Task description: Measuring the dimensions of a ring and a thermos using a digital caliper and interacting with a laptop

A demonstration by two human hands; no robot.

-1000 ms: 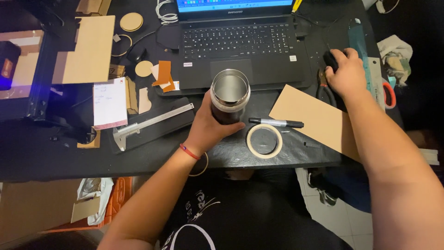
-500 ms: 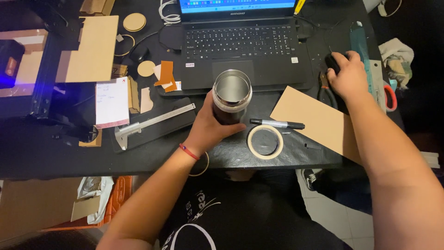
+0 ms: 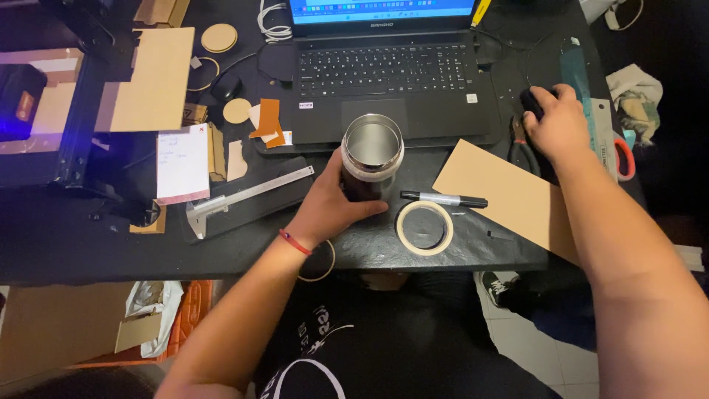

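**Left hand on tumbler, right hand on mouse**

The left hand (image 3: 330,209) is wrapped around the lower body of a steel tumbler (image 3: 371,157), fingers closed on its dark side; a red band sits on that wrist. The tumbler stands upright and open-topped on the black table (image 3: 88,244), just in front of the laptop's front edge, near the middle of the table.

Nearest the person, a roll of tape (image 3: 424,227) lies flat at the table's near edge, just right of the left hand. A black marker (image 3: 444,199) lies beside it, one end reaching onto a brown cardboard sheet (image 3: 509,196). Left of the hand, a metal caliper (image 3: 244,196) lies at a slant, with a white paper note (image 3: 182,163) beyond it.

Further back, the right hand (image 3: 555,125) is cupped over a dark mouse (image 3: 530,100), fingers curled down on it. Pliers (image 3: 521,148) lie just left of that wrist, partly covered.

At the far side, the laptop (image 3: 388,70) is open with its screen lit. A large cardboard panel (image 3: 151,81) and round wooden discs (image 3: 219,37) lie at the far left.
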